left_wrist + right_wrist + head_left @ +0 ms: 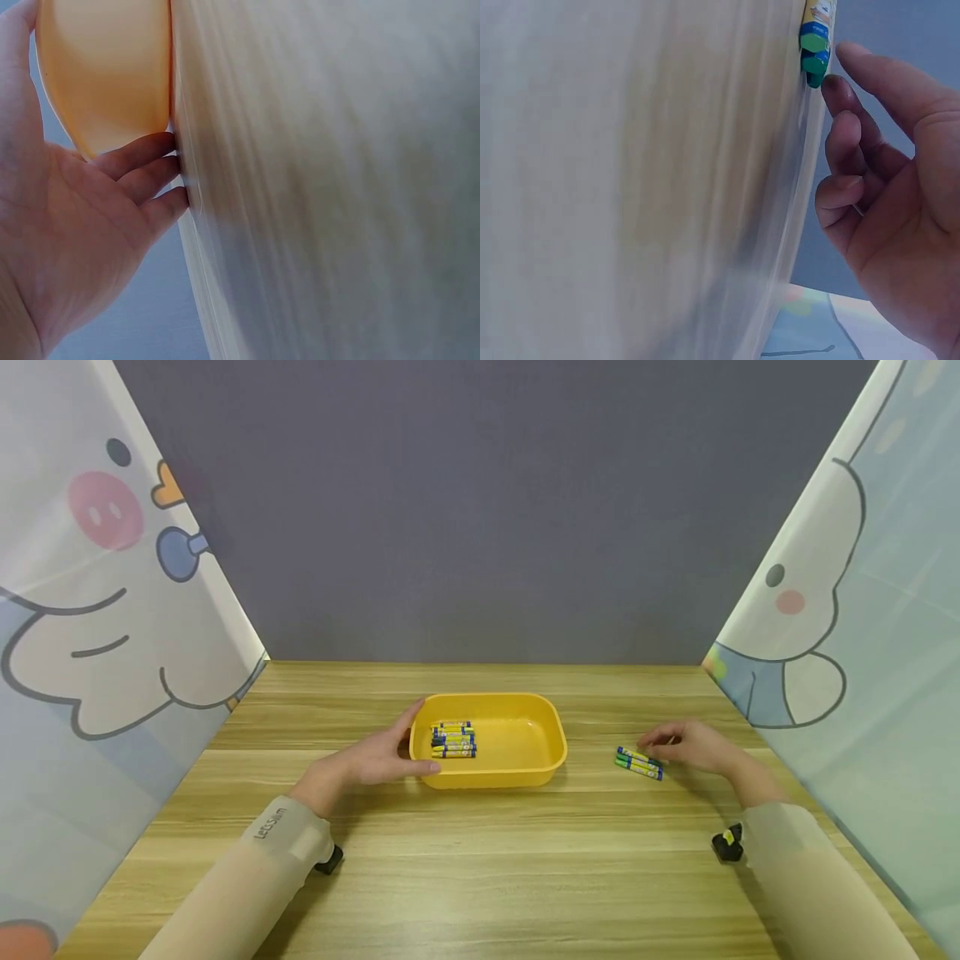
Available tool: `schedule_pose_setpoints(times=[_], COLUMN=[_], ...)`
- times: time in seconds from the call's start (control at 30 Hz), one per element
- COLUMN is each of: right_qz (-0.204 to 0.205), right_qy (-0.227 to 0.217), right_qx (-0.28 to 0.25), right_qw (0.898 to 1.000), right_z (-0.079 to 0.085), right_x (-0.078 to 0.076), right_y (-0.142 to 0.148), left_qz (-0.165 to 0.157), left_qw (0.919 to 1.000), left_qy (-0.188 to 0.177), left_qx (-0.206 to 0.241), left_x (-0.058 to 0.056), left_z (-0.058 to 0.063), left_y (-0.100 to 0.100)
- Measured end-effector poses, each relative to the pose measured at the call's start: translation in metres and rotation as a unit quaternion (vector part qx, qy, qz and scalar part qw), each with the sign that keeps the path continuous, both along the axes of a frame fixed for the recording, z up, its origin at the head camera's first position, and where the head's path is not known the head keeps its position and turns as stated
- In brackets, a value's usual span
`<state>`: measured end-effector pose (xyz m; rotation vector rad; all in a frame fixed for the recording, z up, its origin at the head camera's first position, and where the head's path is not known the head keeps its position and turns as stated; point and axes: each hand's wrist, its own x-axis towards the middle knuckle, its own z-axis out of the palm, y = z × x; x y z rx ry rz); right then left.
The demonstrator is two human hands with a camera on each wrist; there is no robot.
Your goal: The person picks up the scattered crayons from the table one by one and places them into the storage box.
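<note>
In the head view, a person's left hand [382, 758] grips the left end of a yellow tray [517, 747] on a wood-grain surface [487, 860], thumb laid over the near rim, while a group of crayons [454, 747] lies side by side inside the tray, toward its left end. To the right of the tray and well apart from it, a few loose crayons [639, 765] rest together on the surface, the right hand [697, 748] poised at the side of them farther from the tray. In the left wrist view, gently bent fingers sit low against the tray's outer wall, a hold that looks light but steadying. In the right wrist view, the right hand has nothing in its grasp: thumb and forefinger stand narrowly apart beside the green ends of the loose crayons, and whether a fingertip touches one cannot be told. A clean pick-up probably calls for pinching a barrel near its middle, away from the waxy tip, and lifting straight so its neighbours do not roll; light pressure at the tray should spare it a tip or slide.
</note>
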<state>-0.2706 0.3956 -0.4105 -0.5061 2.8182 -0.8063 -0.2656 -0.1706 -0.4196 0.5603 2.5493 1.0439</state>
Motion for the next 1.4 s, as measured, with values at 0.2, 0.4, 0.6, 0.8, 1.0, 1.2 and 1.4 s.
schedule_pose_setpoints(times=[0.2, 0.4, 0.6, 0.8, 1.0, 1.2, 1.4], right_qz=[0.002, 0.005, 0.000, -0.004, -0.009, -0.010, 0.006], right_qy=[-0.022, -0.003, 0.044, 0.032, 0.042, 0.058, 0.051], right_qx=[0.001, 0.005, 0.012, 0.003, 0.014, 0.004, -0.018], right_qw=[1.000, 1.000, 0.999, 0.999, 0.999, 0.998, 0.999], right_z=[-0.002, 0.000, 0.000, -0.003, 0.001, 0.020, 0.039], right_x=[0.000, 0.003, 0.007, 0.008, 0.007, 0.006, 0.005], right_y=[-0.001, 0.005, 0.018, 0.023, 0.016, -0.012, -0.053], left_qz=[0.000, -0.003, -0.007, -0.002, -0.004, -0.007, -0.009], left_qw=[1.0000, 1.0000, 0.9999, 1.0000, 1.0000, 0.9999, 0.9999], left_qy=[0.003, 0.001, 0.001, 0.002, 0.009, 0.010, 0.007], left_qx=[-0.002, 0.004, 0.011, 0.003, -0.001, 0.007, 0.012], left_x=[0.001, 0.002, 0.001, 0.001, 0.001, 0.000, 0.000], left_z=[0.001, 0.002, 0.001, 0.001, 0.000, 0.001, 0.002], left_y=[0.000, 0.001, 0.001, 0.001, 0.001, 0.001, 0.000])
